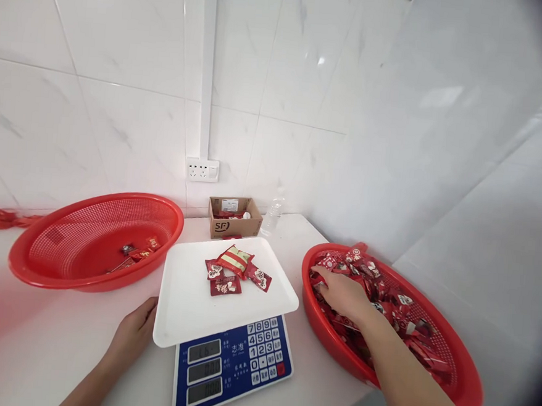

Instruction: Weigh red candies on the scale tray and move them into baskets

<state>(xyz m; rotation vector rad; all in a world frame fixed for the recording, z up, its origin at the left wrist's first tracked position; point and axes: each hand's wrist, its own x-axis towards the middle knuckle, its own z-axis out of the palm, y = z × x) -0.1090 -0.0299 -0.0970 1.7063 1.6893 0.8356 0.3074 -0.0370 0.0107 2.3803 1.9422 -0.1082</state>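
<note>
My right hand (pixel 339 291) reaches into the right red basket (pixel 308 304), its fingers bent down and closed around a small red candy packet (pixel 316 278) among many others. On the table, my left hand (pixel 134 329) rests beside the left edge of a white weighing tray (pixel 184 308). Its thumb and forefinger look apart, and the fingertips are partly hidden at the tray. Several red packets (pixel 226 286) lie in a small heap on the tray, with a red-and-cream striped packet (pixel 236 260) on top. Below the tray shows the scale's blue panel (pixel 236 361) with number keys and displays.
A left red basket (pixel 99 206) holds a few packets near its right side. An open cardboard box (pixel 234 228) with red packets stands behind the tray, next to a clear plastic bottle (pixel 274 215). Red cord (pixel 5 218) lies at far left. Tiled walls bound the table.
</note>
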